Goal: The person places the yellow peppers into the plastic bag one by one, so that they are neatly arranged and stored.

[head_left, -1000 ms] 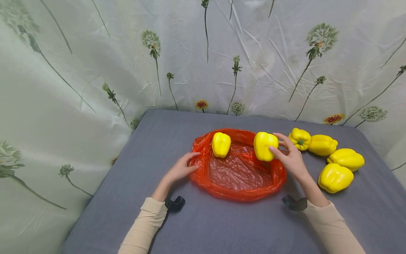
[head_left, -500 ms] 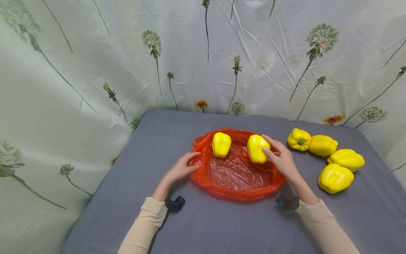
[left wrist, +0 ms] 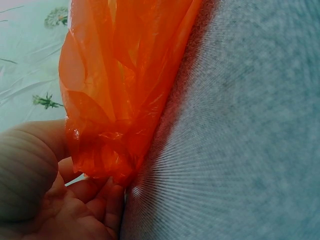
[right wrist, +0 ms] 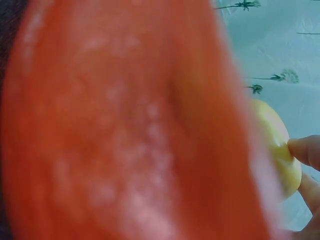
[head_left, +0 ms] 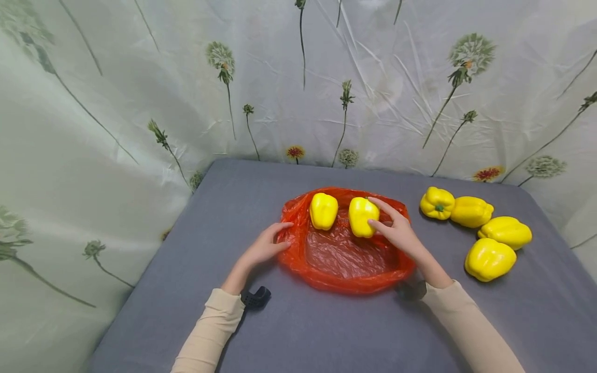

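Note:
A red plastic bag (head_left: 347,285) stands with its mouth wide on the grey table. One yellow bell pepper (head_left: 324,211) sits inside by its left wall. My right hand (head_left: 398,233) grips a second yellow bell pepper (head_left: 364,217) over the bag's mouth, thumb and fingers at its right side. In the right wrist view, the blurred bag wall (right wrist: 125,120) covers much of that pepper (right wrist: 280,150). At the bag's left rim, my left hand (head_left: 264,246) holds the plastic; the left wrist view shows thumb and fingers about the gathered edge of the bag (left wrist: 115,135).
Several more yellow bell peppers lie right of the bag, among them an upright-facing one (head_left: 437,203) at the back and another (head_left: 491,259) nearest the front. A flower-printed curtain (head_left: 261,77) hangs behind and left of the table (head_left: 326,331).
My right hand has carried its bell pepper leftward over the bag, closer to the pepper inside. The left hand stays at the rim.

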Demonstrator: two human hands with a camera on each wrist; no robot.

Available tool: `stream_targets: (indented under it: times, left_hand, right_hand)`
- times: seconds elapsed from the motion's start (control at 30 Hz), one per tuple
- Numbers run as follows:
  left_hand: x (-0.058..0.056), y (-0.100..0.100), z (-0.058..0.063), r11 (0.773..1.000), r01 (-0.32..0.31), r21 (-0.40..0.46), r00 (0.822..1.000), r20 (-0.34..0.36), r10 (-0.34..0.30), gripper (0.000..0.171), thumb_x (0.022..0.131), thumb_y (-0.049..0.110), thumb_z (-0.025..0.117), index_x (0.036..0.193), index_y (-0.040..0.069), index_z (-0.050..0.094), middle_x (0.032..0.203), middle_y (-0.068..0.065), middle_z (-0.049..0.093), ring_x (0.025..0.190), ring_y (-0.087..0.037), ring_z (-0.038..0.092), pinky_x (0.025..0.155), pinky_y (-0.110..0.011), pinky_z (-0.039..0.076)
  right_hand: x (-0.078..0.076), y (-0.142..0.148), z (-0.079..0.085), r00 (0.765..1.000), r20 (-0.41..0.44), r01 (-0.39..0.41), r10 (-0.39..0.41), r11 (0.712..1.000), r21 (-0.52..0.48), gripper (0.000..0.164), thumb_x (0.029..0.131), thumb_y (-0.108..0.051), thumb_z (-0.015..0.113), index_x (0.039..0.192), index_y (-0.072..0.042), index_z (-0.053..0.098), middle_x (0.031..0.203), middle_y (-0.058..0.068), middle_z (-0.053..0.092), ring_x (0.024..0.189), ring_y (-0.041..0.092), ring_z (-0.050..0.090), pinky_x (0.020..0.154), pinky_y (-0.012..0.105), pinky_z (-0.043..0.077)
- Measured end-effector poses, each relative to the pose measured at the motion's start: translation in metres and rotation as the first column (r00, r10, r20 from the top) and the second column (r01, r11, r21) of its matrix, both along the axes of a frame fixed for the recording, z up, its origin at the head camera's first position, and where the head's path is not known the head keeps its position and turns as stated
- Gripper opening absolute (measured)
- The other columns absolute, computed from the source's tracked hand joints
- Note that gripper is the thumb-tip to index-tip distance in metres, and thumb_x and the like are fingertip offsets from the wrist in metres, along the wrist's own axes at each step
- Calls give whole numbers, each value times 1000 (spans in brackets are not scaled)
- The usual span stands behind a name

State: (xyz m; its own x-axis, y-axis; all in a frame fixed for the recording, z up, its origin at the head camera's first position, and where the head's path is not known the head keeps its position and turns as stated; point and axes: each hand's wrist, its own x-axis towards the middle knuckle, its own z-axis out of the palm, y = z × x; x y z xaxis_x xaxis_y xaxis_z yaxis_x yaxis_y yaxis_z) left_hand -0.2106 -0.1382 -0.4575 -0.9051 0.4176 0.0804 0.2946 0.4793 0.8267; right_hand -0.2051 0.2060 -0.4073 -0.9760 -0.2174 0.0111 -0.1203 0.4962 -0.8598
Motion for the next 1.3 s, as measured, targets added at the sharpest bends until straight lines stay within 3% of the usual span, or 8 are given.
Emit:
stream_targets:
  times: [0.33,0.5,0.67,0.77,0.87,1.0,1.23,1.3]
  left_hand:
    - [1,0,2,1000,-7,-13,1000,3,7,48,87,9,61,133,0,48,135,-25,50,129,-40,43,109,-54,32]
    - [2,0,2,1000,-8,-9,1000,-1,8,48,86,8,61,132,0,49,133,-25,51,128,-40,44,109,-54,33]
    - [1,-1,-1,1000,-2,-13,1000,-16,1,48,87,9,61,132,1,49,131,-23,53,126,-38,46,108,-53,35]
    - [1,-1,-2,1000,0,-15,1000,-27,0,48,87,10,61,132,1,49,130,-23,54,125,-38,47,107,-53,35]
    - [-1,-1,-3,1000,3,-18,999,-38,-4,48,87,11,61,132,1,49,129,-23,54,124,-38,48,106,-53,36]
    - [0,-1,-2,1000,2,-11,999,-36,-2,48,87,11,61,132,1,49,129,-23,54,124,-39,48,106,-53,36]
    - [0,-1,-2,1000,1,-14,999,-40,-2,48,87,10,61,132,1,49,129,-23,54,124,-39,48,107,-53,36]
    - [0,-1,-1,1000,2,-18,999,-39,-3,48,87,10,61,132,1,49,129,-23,54,124,-38,48,106,-53,37]
  right_hand:
    - [-11,-10,-4,999,33,30,-29,999,-17,60,93,-32,56,147,-23,31,153,16,27,119,37,51,83,40,57]
    - [-17,-15,-10,999,36,33,-31,999,-34,59,93,-31,55,147,-21,31,147,18,34,117,36,51,81,39,57]
    - [-19,-20,-14,999,25,45,-46,999,19,61,93,-34,56,147,-21,31,144,19,38,116,36,53,76,32,58]
    - [-20,-22,-15,999,4,49,-49,997,59,61,92,-35,56,147,-21,31,147,19,37,117,37,53,77,36,58]
    - [-21,-22,-16,998,-26,57,-54,992,115,62,93,-35,56,147,-19,31,148,18,37,125,38,47,91,48,51]
    - [-22,-22,-18,997,-56,64,-56,985,158,61,93,-35,54,147,-17,31,149,18,37,134,38,38,106,59,34]
    - [-21,-22,-24,999,-43,27,-22,994,108,59,95,-30,52,148,-19,27,149,19,35,99,34,62,76,36,57]
    - [-20,-22,-24,999,-45,13,-8,995,102,60,95,-29,53,149,-20,26,150,18,34,108,34,59,80,37,57]
